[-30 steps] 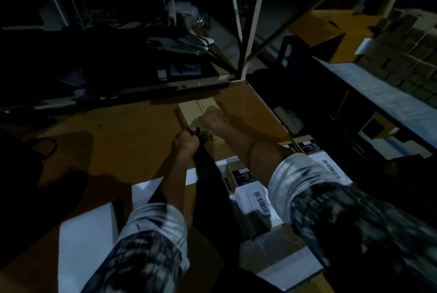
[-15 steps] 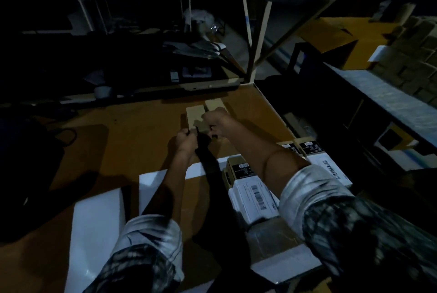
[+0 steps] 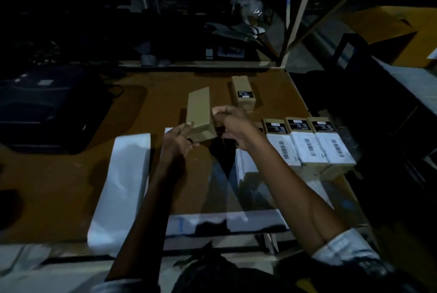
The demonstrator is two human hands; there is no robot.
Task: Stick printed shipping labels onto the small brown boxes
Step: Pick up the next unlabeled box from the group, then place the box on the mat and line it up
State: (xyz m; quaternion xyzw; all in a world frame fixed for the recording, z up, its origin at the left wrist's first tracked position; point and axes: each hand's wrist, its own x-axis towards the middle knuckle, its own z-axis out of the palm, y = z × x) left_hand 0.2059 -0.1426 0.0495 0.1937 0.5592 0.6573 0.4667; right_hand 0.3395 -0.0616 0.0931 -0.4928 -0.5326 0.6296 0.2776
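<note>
Brown box [image 3: 199,113] in both hands above dim wooden table [image 3: 71,174]

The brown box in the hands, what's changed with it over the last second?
The left hand and right hand have lifted one plain box off the table and drawn it toward the person; earlier both hands worked on two boxes lying side by side farther back. The other box stays on the table. The labelled boxes at right are unchanged.
</note>
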